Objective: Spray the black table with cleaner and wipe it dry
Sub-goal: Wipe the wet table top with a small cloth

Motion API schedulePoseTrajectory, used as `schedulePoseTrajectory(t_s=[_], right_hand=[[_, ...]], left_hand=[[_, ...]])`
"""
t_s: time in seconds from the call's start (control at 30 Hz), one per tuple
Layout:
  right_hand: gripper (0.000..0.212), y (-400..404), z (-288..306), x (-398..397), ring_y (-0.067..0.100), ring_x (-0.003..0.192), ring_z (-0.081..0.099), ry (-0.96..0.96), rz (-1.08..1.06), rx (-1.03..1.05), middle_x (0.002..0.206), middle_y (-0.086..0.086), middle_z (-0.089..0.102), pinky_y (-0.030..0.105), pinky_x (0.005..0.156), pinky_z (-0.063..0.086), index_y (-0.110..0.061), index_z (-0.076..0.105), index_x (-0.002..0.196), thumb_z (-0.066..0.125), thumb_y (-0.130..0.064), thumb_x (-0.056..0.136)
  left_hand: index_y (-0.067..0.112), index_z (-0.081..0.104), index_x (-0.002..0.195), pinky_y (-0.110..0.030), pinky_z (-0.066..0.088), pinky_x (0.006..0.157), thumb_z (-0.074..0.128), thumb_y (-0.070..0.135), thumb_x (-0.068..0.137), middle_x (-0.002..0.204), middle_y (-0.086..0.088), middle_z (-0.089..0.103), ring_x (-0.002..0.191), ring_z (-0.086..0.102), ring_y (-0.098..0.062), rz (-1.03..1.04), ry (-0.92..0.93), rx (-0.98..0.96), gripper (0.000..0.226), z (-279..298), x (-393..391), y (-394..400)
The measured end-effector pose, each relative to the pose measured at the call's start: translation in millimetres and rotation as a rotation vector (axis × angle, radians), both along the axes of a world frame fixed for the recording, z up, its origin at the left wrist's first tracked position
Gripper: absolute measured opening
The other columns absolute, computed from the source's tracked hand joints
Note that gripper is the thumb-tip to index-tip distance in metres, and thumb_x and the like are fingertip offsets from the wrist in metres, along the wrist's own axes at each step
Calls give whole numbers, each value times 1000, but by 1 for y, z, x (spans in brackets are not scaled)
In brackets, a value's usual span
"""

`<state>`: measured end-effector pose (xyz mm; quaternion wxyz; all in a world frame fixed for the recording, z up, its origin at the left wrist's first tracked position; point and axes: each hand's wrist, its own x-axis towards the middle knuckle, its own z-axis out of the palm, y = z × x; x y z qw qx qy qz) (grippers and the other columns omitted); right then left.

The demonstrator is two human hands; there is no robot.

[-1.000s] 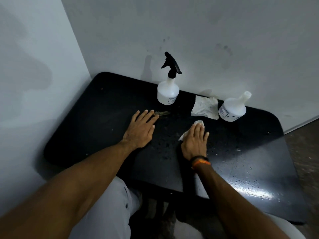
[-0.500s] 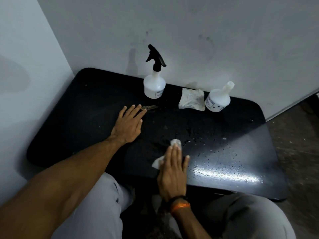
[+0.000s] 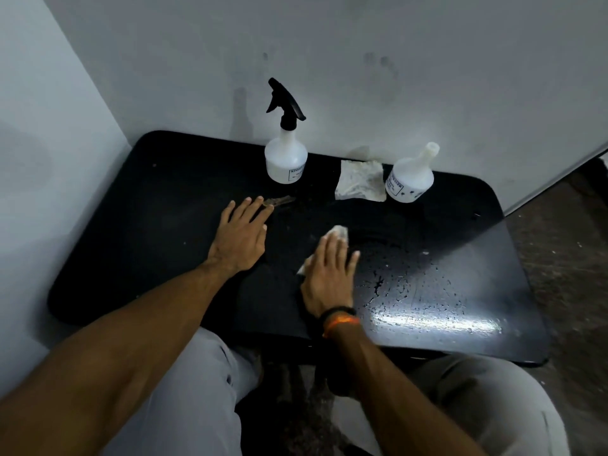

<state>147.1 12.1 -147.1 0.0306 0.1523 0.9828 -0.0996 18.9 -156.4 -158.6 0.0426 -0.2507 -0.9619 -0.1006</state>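
Observation:
The black table (image 3: 141, 225) stands in a corner, its right half beaded with droplets. My right hand (image 3: 329, 274) lies flat on a small white wipe (image 3: 340, 232), pressing it onto the table's middle; only the wipe's edges show past my fingers. My left hand (image 3: 241, 235) rests flat on the table with fingers apart, holding nothing. A white spray bottle with a black trigger (image 3: 285, 159) stands upright at the back edge by the wall.
A second white bottle without a sprayer (image 3: 409, 181) stands at the back right. A crumpled, stained cloth (image 3: 360, 185) lies between the two bottles. A small dark object (image 3: 279, 201) lies just past my left fingertips. Walls close off the back and left; my knees are under the front edge.
My right hand slid the wipe toward the front edge, then back up to the table's middle. My left hand stayed planted.

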Motion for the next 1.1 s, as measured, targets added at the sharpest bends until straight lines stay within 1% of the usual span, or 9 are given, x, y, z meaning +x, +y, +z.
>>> schedulePoseTrajectory(t_s=[0.1, 0.23, 0.43, 0.53, 0.67, 0.8, 0.9, 1.0, 1.1], right_hand=[[71, -29, -4, 46, 35, 154, 6, 45, 65, -51, 164, 20, 11, 61, 121, 1, 0, 21, 156, 18, -32, 92], [62, 18, -13, 85, 29, 154, 15, 61, -168, -13, 164, 16, 20, 64, 119, 9, -2, 29, 154, 29, -30, 98], [65, 100, -2, 40, 34, 154, 1, -44, -432, -21, 166, 20, 5, 63, 120, 1, -3, 9, 158, 16, -38, 104], [65, 85, 0, -17, 40, 153, 3, -17, -368, -41, 165, 24, 8, 64, 119, -1, -1, 11, 157, 25, -36, 104], [64, 17, -3, -60, 42, 152, 6, 17, -79, -14, 165, 22, 11, 63, 120, -3, -4, 16, 157, 22, -34, 101], [74, -54, -6, -21, 41, 152, 10, 41, 134, -39, 164, 17, 20, 66, 118, 1, -5, 26, 155, 17, -36, 89], [68, -81, -7, 32, 35, 154, 6, 63, 255, -60, 166, 13, 17, 65, 118, 0, -6, 25, 156, 20, -36, 94], [63, -65, -12, 80, 28, 155, 4, 77, 249, -33, 167, 9, 12, 63, 119, 2, -8, 22, 157, 27, -33, 100], [60, -21, -15, 107, 26, 153, 18, 88, 67, -16, 165, 8, 22, 63, 118, 12, -9, 30, 155, 37, -33, 100]], left_hand=[[21, 38, 151, -49, 16, 123, 39, 26, 102, 160, -5, 33, 149, 28, -25, 6, -10, -11, 50, 2, 1, 3], [20, 36, 152, -49, 14, 123, 38, 26, 102, 161, -7, 32, 149, 27, -27, -3, -29, 0, 50, 2, 2, 0], [21, 35, 153, -49, 13, 124, 37, 27, 102, 161, -6, 30, 150, 25, -26, 2, -35, -2, 51, 2, 2, -1], [22, 37, 152, -49, 14, 123, 39, 26, 102, 161, -5, 32, 149, 26, -25, 4, -36, 12, 51, 2, 0, -2], [24, 40, 150, -46, 14, 123, 43, 25, 101, 160, -2, 34, 149, 27, -23, 4, -42, 72, 50, 2, -2, -2], [26, 45, 148, -44, 15, 122, 44, 24, 96, 158, -2, 38, 148, 30, -22, -9, -74, 152, 52, 1, -5, -4], [25, 42, 149, -44, 13, 122, 47, 20, 97, 159, -2, 36, 149, 28, -22, -9, -78, 133, 52, 2, -5, -4], [23, 40, 150, -49, 9, 122, 47, 19, 98, 161, -4, 32, 150, 24, -25, 35, -58, 74, 53, 4, 5, 5], [17, 38, 151, -53, 8, 121, 49, 20, 96, 162, -8, 27, 151, 19, -29, 83, -51, 47, 56, 9, 17, 18]])
